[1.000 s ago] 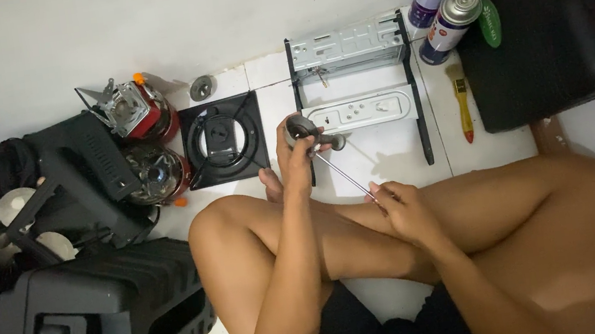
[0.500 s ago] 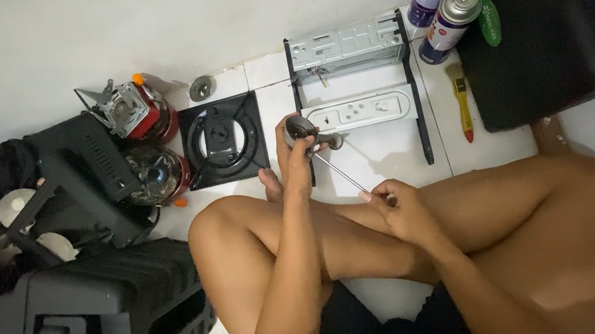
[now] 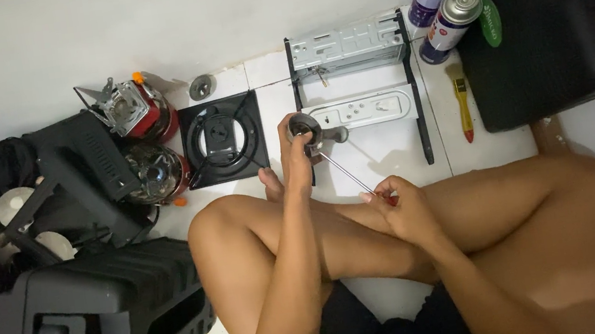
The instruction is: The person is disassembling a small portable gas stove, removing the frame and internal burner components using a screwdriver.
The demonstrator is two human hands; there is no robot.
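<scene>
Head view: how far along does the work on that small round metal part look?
Done: the stove casing lies opened on the floor, its black burner plate set aside. In hand: the left hand holds the round metal part while the right hand works a screwdriver into it. Left: everything lies apart, nothing reassembled.

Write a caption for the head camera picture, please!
Left hand holds a round metal part while right hand works a screwdriver into it.
</scene>
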